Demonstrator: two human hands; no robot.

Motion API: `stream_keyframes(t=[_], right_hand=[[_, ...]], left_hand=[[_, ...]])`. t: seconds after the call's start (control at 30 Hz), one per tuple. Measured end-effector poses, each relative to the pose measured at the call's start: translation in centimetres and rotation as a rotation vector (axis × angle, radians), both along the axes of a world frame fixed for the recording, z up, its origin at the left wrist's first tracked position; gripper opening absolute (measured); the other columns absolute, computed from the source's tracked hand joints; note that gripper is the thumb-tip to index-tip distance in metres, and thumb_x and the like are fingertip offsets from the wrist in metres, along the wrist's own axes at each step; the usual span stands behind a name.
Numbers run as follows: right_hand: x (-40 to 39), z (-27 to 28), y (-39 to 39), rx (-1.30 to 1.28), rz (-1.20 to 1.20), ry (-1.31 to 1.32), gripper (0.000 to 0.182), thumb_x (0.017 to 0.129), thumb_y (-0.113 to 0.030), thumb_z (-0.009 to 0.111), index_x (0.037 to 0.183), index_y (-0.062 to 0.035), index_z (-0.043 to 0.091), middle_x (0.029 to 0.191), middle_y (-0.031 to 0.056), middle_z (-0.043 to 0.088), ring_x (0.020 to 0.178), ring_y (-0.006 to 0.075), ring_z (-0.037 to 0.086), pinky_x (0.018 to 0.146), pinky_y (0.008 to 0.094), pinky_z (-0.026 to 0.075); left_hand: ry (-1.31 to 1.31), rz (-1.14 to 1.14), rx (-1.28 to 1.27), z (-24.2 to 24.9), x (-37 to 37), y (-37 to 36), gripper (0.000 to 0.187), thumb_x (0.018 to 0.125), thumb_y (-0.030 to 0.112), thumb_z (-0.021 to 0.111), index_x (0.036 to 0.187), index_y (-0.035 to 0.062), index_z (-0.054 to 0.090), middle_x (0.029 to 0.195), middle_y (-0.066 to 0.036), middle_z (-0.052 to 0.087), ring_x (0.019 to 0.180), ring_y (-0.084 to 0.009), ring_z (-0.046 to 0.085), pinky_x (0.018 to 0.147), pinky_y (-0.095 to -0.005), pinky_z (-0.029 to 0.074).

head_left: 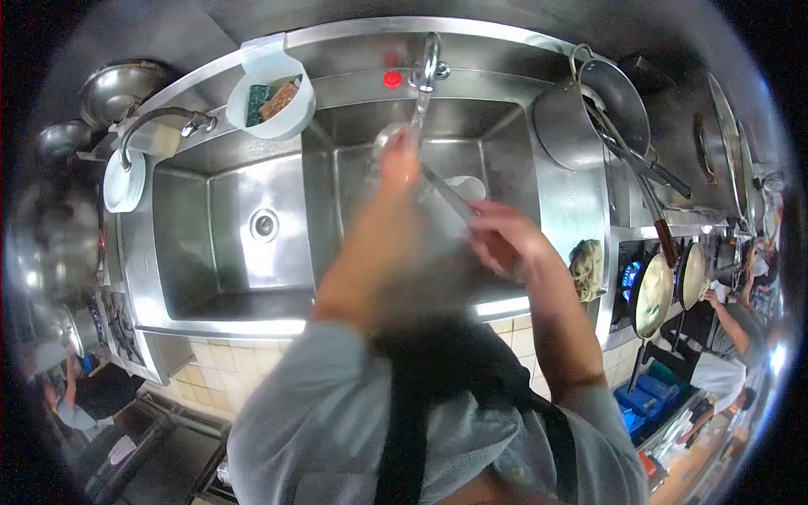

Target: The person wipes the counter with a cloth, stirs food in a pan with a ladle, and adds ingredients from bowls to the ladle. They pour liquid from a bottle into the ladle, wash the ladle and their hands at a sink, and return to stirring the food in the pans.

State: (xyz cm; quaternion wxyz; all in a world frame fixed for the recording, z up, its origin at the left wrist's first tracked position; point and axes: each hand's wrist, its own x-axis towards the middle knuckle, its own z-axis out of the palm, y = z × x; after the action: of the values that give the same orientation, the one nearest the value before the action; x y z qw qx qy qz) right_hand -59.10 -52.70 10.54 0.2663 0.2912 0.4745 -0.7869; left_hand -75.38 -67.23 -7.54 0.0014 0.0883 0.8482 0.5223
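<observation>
Blurred by motion, my left hand (401, 160) is close under the running tap (430, 63) at the right-hand sink basin (509, 160). A pale, rounded shape, partly hidden by the hand, shows at its fingertips. My right hand (509, 238) is closed around the end of a long metal utensil handle (449, 196). The handle slants up and left to my left hand, where the utensil's far end is hidden. Behind the handle, a white object (471, 187) lies in the basin.
Left is a second basin (263, 181). A white tub (280, 122) with scrubbing pads sits on the back rim, near a red cap (392, 79). At right stand a large pot (572, 126) with utensils, a crumpled cloth (586, 269) and pans (653, 295) by a lit burner. People work at both sides.
</observation>
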Motion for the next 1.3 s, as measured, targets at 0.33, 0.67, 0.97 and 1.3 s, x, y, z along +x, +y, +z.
stream_keyframes(t=[0.33, 0.67, 0.97, 1.3], right_hand=[[-19.7, -5.9, -6.7, 0.157, 0.416, 0.122, 0.017, 0.091, -0.022, 0.057, 0.101, -0.0101, 0.063, 0.088, 0.0046, 0.065, 0.065, 0.0157, 0.057, 0.053, 0.0305, 0.045], [-27.8, -4.8, -7.8, 0.217, 0.684, 0.203, 0.045, 0.095, -0.054, 0.044, 0.108, -0.0157, 0.064, 0.073, 0.0016, 0.059, 0.055, 0.0083, 0.052, 0.050, 0.0236, 0.041], [-26.1, -3.9, -10.7, 0.271, 0.468, 0.215, 0.045, 0.094, -0.055, 0.047, 0.113, -0.0166, 0.061, 0.069, -0.0001, 0.059, 0.054, 0.0088, 0.052, 0.051, 0.0237, 0.041], [-27.2, -5.7, -8.8, -0.003, 0.584, 0.201, 0.061, 0.091, -0.065, 0.041, 0.117, -0.0110, 0.053, 0.095, 0.0210, 0.068, 0.073, 0.0200, 0.069, 0.056, 0.0263, 0.053]], left_hand=[[-0.442, 0.234, 1.101, 10.2, 2.2, -1.5, 0.057, 0.100, 0.051, 0.033, 0.126, 0.0034, 0.051, 0.109, -0.010, 0.062, 0.099, -0.0206, 0.059, 0.087, -0.0362, 0.047], [-0.448, -0.061, 1.290, 19.8, 8.2, 0.8, 0.065, 0.096, 0.038, 0.052, 0.145, 0.0054, 0.023, 0.137, -0.012, 0.042, 0.124, -0.0218, 0.044, 0.099, -0.0372, 0.042], [-0.731, 0.161, 0.916, 14.7, 1.5, -0.4, 0.062, 0.095, 0.053, 0.047, 0.120, -0.0036, 0.056, 0.104, -0.010, 0.063, 0.095, -0.0180, 0.061, 0.085, -0.0323, 0.048], [-0.371, 0.100, 0.378, 16.9, 6.6, -3.2, 0.037, 0.096, 0.034, 0.052, 0.109, -0.0002, 0.057, 0.095, -0.015, 0.063, 0.083, -0.0241, 0.060, 0.079, -0.0387, 0.048]])
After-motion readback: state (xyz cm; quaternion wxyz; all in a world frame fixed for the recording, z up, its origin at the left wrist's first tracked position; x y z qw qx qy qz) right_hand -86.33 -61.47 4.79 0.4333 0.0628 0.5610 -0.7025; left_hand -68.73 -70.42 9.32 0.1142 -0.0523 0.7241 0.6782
